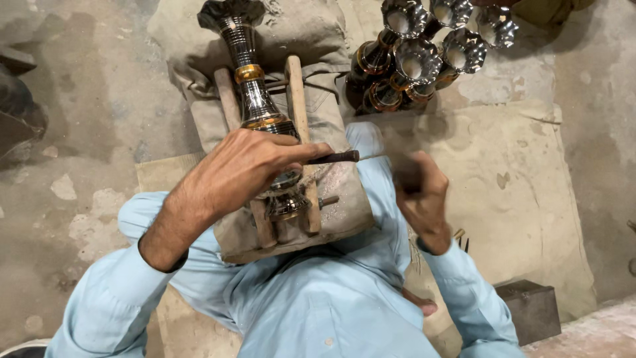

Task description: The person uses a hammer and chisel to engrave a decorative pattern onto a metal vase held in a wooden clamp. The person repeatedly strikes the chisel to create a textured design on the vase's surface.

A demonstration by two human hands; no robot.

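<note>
A tall metal vase [262, 109] with brass bands lies lengthwise in a wooden cradle [298, 132] on a cloth-covered block [331, 212] set on the person's lap. The left hand [248, 169] rests over the vase's lower body, fingers closed around a thin dark-handled tool [338, 157] that points right. The right hand [417, 185] is blurred beside the tool's tip, curled closed; what it holds I cannot tell. A slip of the tool could scratch the polished surface, and the round vase might roll if the left hand lifts. Finished vases [424, 53] stand close beyond the block's far right corner, leaving little room there; the floor [79, 132] to the left is open.
</note>
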